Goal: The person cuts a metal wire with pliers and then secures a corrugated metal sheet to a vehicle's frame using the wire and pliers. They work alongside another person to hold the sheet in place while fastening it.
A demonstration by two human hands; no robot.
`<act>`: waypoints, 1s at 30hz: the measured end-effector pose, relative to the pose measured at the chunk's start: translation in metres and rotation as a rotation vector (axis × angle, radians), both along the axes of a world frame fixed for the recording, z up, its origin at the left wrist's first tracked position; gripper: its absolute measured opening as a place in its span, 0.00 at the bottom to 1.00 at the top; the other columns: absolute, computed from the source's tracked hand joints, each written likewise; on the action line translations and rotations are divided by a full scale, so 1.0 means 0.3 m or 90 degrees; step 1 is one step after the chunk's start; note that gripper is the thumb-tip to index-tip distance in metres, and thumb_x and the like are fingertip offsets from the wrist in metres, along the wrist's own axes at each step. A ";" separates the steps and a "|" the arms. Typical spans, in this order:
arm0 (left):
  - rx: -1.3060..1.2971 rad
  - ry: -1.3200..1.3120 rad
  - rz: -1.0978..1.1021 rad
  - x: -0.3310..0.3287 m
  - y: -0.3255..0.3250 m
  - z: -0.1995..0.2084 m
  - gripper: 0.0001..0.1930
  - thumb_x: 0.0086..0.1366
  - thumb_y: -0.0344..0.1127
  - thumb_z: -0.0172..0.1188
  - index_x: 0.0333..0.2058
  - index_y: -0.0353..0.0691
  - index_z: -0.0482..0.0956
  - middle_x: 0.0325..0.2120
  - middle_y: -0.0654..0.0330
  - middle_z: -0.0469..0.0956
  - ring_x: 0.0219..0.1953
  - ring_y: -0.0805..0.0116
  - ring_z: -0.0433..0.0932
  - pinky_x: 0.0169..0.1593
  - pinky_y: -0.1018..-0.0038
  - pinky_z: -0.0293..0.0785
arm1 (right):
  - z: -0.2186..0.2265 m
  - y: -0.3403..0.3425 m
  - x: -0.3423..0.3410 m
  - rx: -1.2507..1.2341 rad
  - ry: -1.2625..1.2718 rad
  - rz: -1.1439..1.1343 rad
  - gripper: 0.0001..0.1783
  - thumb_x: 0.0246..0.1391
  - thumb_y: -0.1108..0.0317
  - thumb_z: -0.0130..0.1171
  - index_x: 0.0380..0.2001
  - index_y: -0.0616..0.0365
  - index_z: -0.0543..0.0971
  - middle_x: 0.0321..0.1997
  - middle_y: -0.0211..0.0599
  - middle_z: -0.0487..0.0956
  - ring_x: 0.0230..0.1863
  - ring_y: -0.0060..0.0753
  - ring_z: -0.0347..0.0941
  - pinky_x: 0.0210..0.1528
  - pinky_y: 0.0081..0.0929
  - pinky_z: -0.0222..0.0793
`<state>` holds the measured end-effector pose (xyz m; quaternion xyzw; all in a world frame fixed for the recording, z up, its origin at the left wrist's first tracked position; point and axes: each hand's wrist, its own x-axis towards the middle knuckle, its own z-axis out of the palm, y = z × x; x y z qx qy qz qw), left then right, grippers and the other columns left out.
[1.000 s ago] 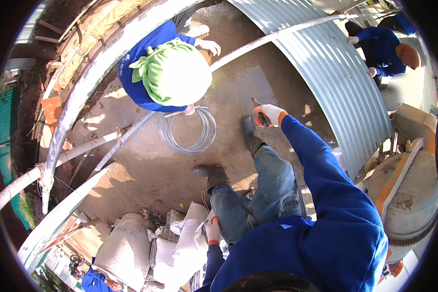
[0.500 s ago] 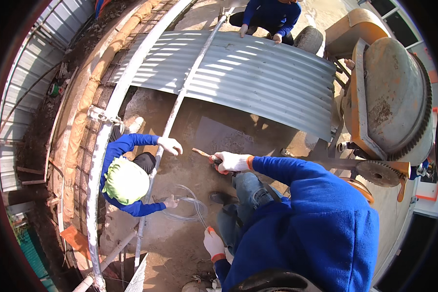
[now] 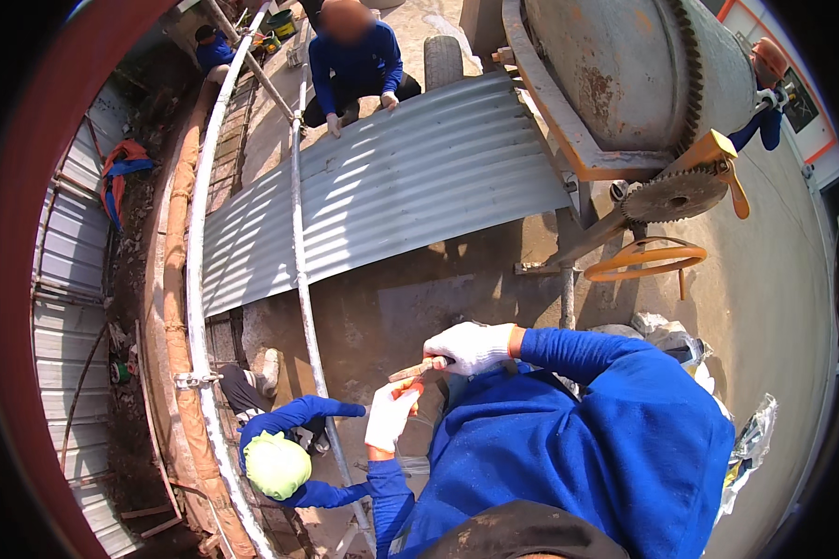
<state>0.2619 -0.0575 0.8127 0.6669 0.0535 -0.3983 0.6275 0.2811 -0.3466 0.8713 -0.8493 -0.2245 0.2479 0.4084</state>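
Note:
My right hand (image 3: 475, 347), in a white knit glove, is closed round a short hand tool (image 3: 408, 373) with a flat brown end; its exact kind does not show. Just below that end is my left hand (image 3: 391, 416), also gloved, its fingers curled together beside an orange-red patch. What the left fingers hold is hidden. Pale wire strands (image 3: 418, 464) show below the left hand, partly covered by my sleeve. To the left, a co-worker in a light green head covering (image 3: 278, 464) crouches with one arm stretched toward my left hand.
Silvery scaffold pipes (image 3: 300, 224) rise between me and the co-worker. A corrugated metal sheet (image 3: 382, 182) lies ahead, with another person (image 3: 356, 61) crouching at its far edge. At the right stands a cement mixer (image 3: 615, 74) with a toothed gear and an orange handwheel (image 3: 645, 259).
My hands have come together, the left rising toward the tool in my right. My view has shifted, so the mixer appears closer. The wire coil is now largely hidden.

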 end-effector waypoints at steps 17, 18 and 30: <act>0.205 -0.263 -0.062 0.546 -0.127 0.095 0.12 0.77 0.31 0.59 0.51 0.32 0.87 0.33 0.60 0.85 0.29 0.78 0.80 0.33 0.78 0.79 | 0.036 -0.544 0.109 0.017 0.128 -0.437 0.16 0.58 0.63 0.63 0.49 0.51 0.82 0.41 0.48 0.86 0.45 0.52 0.84 0.49 0.43 0.76; 0.228 -0.258 -0.102 0.584 -0.114 0.078 0.12 0.77 0.31 0.59 0.50 0.31 0.87 0.33 0.60 0.84 0.31 0.76 0.81 0.35 0.77 0.82 | 0.066 -0.532 0.082 0.011 0.115 -0.495 0.16 0.57 0.64 0.63 0.49 0.51 0.82 0.40 0.49 0.86 0.45 0.54 0.84 0.48 0.45 0.76; 0.178 -0.002 -0.661 1.064 -0.544 -0.102 0.15 0.76 0.44 0.65 0.46 0.36 0.86 0.22 0.66 0.80 0.16 0.84 0.66 0.20 0.82 0.61 | 0.148 -0.007 -0.516 -0.177 0.110 -1.185 0.11 0.60 0.67 0.59 0.46 0.51 0.80 0.42 0.43 0.85 0.48 0.53 0.82 0.50 0.46 0.75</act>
